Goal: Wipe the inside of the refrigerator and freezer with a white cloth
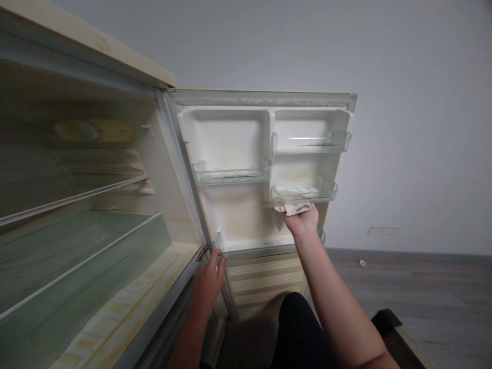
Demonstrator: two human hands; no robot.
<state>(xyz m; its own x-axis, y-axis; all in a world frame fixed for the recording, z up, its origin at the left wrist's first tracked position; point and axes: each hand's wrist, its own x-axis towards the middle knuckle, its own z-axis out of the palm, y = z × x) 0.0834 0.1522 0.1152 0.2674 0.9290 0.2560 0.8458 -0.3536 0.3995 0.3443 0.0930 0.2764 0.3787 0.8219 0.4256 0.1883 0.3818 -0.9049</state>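
My right hand is closed on a white cloth, just under the lower right door bin of a fridge. Part of the cloth hangs past my fingers, and the clear bin hides some of it. At the door's lower hinge side is my left hand, fingers slightly apart, their tips at the corner of the bottom door bin. The fridge door stands wide open, with its inner side facing me.
On the left is the fridge compartment, with glass shelves and yellowish stains. Below the upper door, a ribbed lower door also stands open. A small white object lies on the wooden floor. My dark-clothed knee shows at the bottom.
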